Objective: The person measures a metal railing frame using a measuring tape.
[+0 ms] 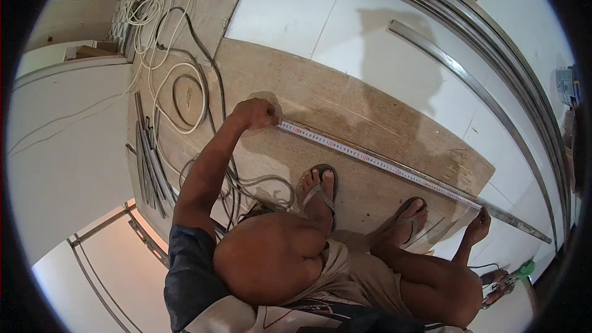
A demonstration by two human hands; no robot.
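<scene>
A white tape measure (370,159) is stretched along a thin metal bar (518,221) that lies on the wooden board (271,74). My left hand (256,115) is closed on the tape's left end, with the fingertips at the bar's end. At the right, my right hand (477,225) pinches the tape near its other end, beside the bar. The bar extends past my right hand. The tape's case cannot be made out. Both of my feet, in sandals (322,194), are on the board below the tape.
Coiled white cable (161,102) and dark hose (217,80) lie at the left, by a bundle of metal strips (150,163). Long curved-looking metal profiles (493,28) and a single metal channel (456,77) run along the upper right. A tool with a green part (525,269) sits lower right.
</scene>
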